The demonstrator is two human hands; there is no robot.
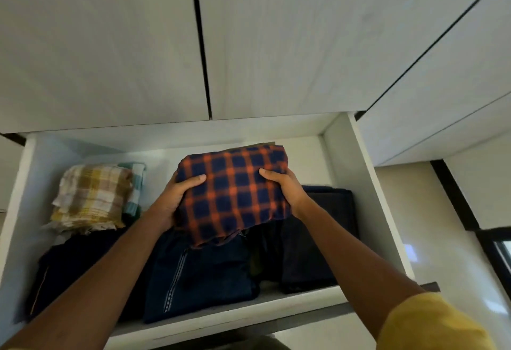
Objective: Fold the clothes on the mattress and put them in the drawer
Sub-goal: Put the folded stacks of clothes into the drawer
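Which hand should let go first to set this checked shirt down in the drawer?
Probably the left hand: it cups the checked shirt from below. The right hand grips the side and can steady it in the drawer.

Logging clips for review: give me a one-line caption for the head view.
Both hands, left hand and right hand, hold a folded orange-and-navy checked cloth above dark folded clothes in the open drawer.

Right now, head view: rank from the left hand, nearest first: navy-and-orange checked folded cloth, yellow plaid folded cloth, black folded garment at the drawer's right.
1. Navy-and-orange checked folded cloth: gripped by the left hand, centre.
2. Yellow plaid folded cloth: beside it, drawer's left.
3. Black folded garment: far side, beyond the right hand.
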